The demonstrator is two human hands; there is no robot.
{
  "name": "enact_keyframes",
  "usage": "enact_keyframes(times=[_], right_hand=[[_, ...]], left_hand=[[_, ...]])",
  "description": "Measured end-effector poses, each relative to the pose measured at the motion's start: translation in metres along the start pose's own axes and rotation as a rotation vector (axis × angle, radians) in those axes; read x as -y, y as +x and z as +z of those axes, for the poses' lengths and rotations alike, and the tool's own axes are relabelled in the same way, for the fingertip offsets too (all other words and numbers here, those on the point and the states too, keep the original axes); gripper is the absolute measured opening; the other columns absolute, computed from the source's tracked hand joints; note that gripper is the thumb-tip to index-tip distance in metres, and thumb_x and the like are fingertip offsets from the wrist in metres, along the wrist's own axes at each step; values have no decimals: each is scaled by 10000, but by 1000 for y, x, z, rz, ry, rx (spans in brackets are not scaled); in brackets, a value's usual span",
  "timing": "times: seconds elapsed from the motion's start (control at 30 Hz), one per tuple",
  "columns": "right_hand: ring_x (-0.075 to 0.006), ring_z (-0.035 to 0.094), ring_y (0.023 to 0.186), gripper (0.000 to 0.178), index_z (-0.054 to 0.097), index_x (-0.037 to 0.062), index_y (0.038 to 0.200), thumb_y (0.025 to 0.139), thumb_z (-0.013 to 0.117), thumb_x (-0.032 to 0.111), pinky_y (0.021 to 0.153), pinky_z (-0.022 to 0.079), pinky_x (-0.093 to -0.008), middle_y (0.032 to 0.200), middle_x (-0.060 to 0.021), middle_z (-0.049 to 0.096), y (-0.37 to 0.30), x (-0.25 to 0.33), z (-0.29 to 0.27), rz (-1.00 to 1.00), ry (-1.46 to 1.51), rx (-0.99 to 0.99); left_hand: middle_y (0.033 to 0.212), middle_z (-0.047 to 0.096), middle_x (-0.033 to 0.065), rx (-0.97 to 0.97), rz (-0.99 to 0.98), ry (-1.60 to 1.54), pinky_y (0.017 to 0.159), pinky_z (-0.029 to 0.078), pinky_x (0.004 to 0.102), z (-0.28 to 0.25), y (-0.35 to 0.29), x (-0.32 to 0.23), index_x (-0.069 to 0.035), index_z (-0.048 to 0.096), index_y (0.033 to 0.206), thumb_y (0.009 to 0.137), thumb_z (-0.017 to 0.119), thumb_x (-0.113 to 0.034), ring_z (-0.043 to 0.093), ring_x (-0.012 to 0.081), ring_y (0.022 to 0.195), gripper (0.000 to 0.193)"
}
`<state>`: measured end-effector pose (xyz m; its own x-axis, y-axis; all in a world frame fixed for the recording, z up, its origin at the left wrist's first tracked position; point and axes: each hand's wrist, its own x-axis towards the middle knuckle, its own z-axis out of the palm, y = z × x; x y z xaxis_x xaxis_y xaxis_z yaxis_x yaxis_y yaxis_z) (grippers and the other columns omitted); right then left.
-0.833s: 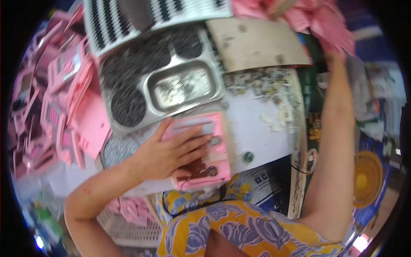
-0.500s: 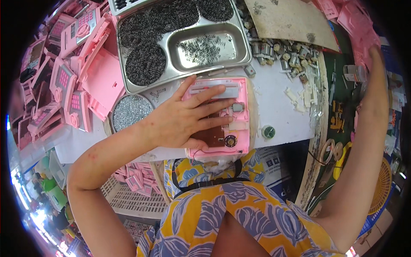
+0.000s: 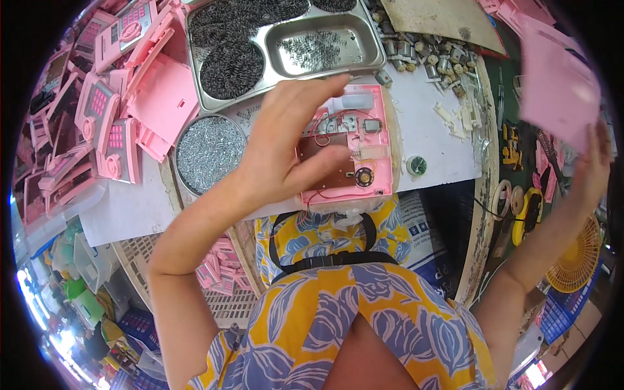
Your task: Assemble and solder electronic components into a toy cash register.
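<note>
A pink plastic housing (image 3: pixel 382 166) lies on the white work surface in front of me, its inside facing up. In it sit a brown circuit board (image 3: pixel 331 170), thin red wires, a small motor (image 3: pixel 372 126) and a round black part (image 3: pixel 364 177). Over the housing's left side hovers my left hand (image 3: pixel 286 140), thumb and fingers apart and holding nothing; it hides part of the housing. At the far right, my right hand (image 3: pixel 593 162) grips the lower edge of a pink plastic panel (image 3: pixel 558 91), held up and slightly blurred.
A metal tray (image 3: pixel 286 77) of dark springs stands at the back, with a round tin of screws (image 3: pixel 211 153) in front. Small motors (image 3: pixel 429 62) and white plastic pieces (image 3: pixel 458 120) lie right of it. Pink casings (image 3: pixel 107 123) pile up left. A green-topped round container (image 3: pixel 416 166) stands beside the housing.
My left hand has lifted off the housing, uncovering more of its inside. My right hand has come back nearer from the far right pile, bringing a pink panel with it.
</note>
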<state>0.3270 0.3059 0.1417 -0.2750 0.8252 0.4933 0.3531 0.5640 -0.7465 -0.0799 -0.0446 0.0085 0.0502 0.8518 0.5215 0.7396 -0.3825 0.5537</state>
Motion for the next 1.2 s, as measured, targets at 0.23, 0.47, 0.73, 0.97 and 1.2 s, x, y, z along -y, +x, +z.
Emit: enact_keyframes(times=[0.23, 0.47, 0.73, 0.97, 1.2], right_hand=[[-119, 635, 970, 438, 512, 18, 1385, 965, 633, 37, 814, 515, -234, 1147, -78, 666, -167, 102, 210, 291, 635, 388], [-118, 600, 640, 564, 492, 84, 1437, 925, 716, 155, 610, 481, -271, 761, -55, 622, -216, 96, 197, 204, 46, 699], [-295, 661, 652, 499, 562, 106, 1379, 924, 699, 256, 616, 514, -381, 769, -138, 664, -220, 81, 213, -32, -141, 789], [-278, 676, 640, 471, 575, 128, 1395, 946, 661, 241, 578, 532, -386, 743, -106, 682, -214, 75, 228, -402, -191, 824], [-236, 624, 509, 475, 564, 91, 1411, 962, 625, 233, 494, 501, -375, 641, -58, 645, -211, 104, 224, -480, -524, 977]], left_hand=[[1047, 660, 105, -276, -570, -853, 641, 497, 217, 17, 22, -49, 10, 163, 1586, 892, 747, -78, 597, 93, 769, 911], [687, 622, 78, 5, -643, -192, 543, 501, 330, 6, -24, -47, 22, 263, 1559, 880, 736, -138, 625, 183, 575, 843], [634, 555, 57, -44, -697, -166, 501, 460, 319, 23, -40, -38, 26, 393, 1489, 886, 729, -131, 560, 187, 507, 708], [610, 520, 47, -171, -794, -70, 489, 437, 308, 37, -68, -66, 29, 478, 1427, 895, 730, -110, 528, 164, 494, 605], [554, 480, 139, -194, -894, -117, 506, 451, 338, 40, -76, -52, -21, 620, 1348, 916, 715, -168, 507, 209, 453, 466]])
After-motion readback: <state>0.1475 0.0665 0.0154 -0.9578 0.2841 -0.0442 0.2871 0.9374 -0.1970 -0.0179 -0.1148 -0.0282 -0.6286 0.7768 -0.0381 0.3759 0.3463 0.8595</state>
